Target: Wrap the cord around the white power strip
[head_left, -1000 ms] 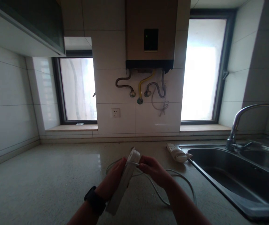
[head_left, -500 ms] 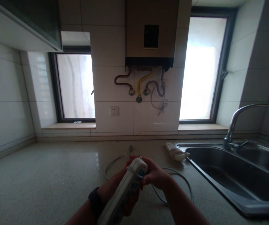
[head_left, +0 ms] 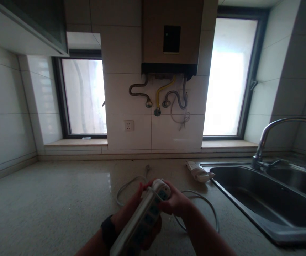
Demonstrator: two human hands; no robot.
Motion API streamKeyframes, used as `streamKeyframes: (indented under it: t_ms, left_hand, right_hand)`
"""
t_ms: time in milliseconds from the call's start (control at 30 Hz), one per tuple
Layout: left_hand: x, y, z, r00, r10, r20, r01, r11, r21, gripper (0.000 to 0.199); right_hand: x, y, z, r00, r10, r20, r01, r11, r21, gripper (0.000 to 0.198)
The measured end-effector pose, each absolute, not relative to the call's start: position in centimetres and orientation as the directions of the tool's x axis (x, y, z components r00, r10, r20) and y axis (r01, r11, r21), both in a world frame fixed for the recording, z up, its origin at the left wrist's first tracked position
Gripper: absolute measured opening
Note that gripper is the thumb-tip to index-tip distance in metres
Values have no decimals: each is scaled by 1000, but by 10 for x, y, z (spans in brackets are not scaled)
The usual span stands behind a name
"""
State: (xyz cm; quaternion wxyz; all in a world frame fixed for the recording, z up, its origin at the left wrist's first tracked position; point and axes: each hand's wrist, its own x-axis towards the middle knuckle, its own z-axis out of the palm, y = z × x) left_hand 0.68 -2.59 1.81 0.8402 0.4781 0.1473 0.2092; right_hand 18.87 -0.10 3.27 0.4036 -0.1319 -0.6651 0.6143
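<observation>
A white power strip (head_left: 142,218) with several bluish sockets slants up from the bottom edge, between my two hands. My left hand (head_left: 133,203), with a dark band at its wrist, wraps round the strip from the left and beneath; its fingers show on the right side. At the strip's far end my right hand (head_left: 178,202) is closed, thumb over the socket face. A grey cord (head_left: 119,192) crosses the strip near that end and loops on the counter to both sides. Its plug (head_left: 148,168) lies beyond my hands.
A speckled counter (head_left: 48,206) spreads below a tiled wall. On the right are a steel sink (head_left: 249,213) and a curved faucet (head_left: 265,138). A white packet-like bundle (head_left: 199,172) lies beside the sink. A wall socket (head_left: 128,125) and a water heater (head_left: 153,39) are ahead.
The power strip has rolled in my hands, so more of its socket face shows. My right thumb has shifted slightly up along it. The view has moved a little.
</observation>
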Motion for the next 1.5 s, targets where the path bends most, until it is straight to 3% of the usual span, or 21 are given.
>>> streamKeyframes:
  t_ms: [100, 233, 367, 500, 667, 800, 900, 967, 1033, 1100, 1167, 1333, 1500]
  left_hand:
    - [1, -25, 23, 858, 513, -32, -205, 397, 895, 99]
    - [-11, -24, 25, 749, 663, 20, -228, 229, 946, 64]
    - [-15, -25, 31, 660, 749, 62, -55, -34, 998, 65]
    - [-8, -27, 39, 474, 851, 225, 237, -369, 899, 58]
    - [-1, -27, 39, 394, 841, 369, 399, -519, 756, 63]
    - [-1, -24, 33, 385, 841, 381, 482, -535, 694, 86]
    - [-4, -21, 30, 323, 870, 373, 615, -493, 616, 67]
    - [-6, -20, 28, 283, 886, 367, 723, -449, 525, 56]
    - [-9, -19, 27, 250, 892, 376, 821, -401, 406, 50]
    - [-12, -18, 26, 239, 885, 399, 885, -368, 287, 47]
    - [-14, -16, 25, 244, 876, 415, 917, -348, 195, 47]
    - [-12, -8, 18, 228, 898, 376, 958, -276, 81, 50]
    - [-10, -3, 11, 243, 914, 326, 948, -294, 119, 59]
  right_hand:
    - [188, 2, 28, -558, 731, 392, -338, 231, -912, 59]
    - [186, 4, 25, -500, 769, 398, -353, 239, -905, 60]
    - [186, 5, 26, -479, 794, 373, -319, 239, -917, 58]
    - [189, 11, 26, -391, 817, 424, -254, 347, -903, 53]
    - [191, 17, 24, -374, 807, 457, -255, 384, -887, 54]
    - [188, 18, 29, -399, 789, 468, -219, 413, -884, 52]
    - [191, 21, 34, -302, 810, 503, -145, 483, -864, 54]
    - [195, 24, 38, -181, 819, 544, 29, 557, -830, 43]
    - [200, 24, 41, -122, 772, 624, 324, 625, -710, 26]
    - [201, 21, 43, -140, 718, 682, 563, 624, -542, 30]
    - [198, 15, 45, -143, 711, 688, 675, 578, -458, 34]
    - [180, 1, 47, -132, 723, 678, 728, 535, -428, 36]
    - [180, 2, 48, -77, 739, 669, 744, 489, -455, 36]
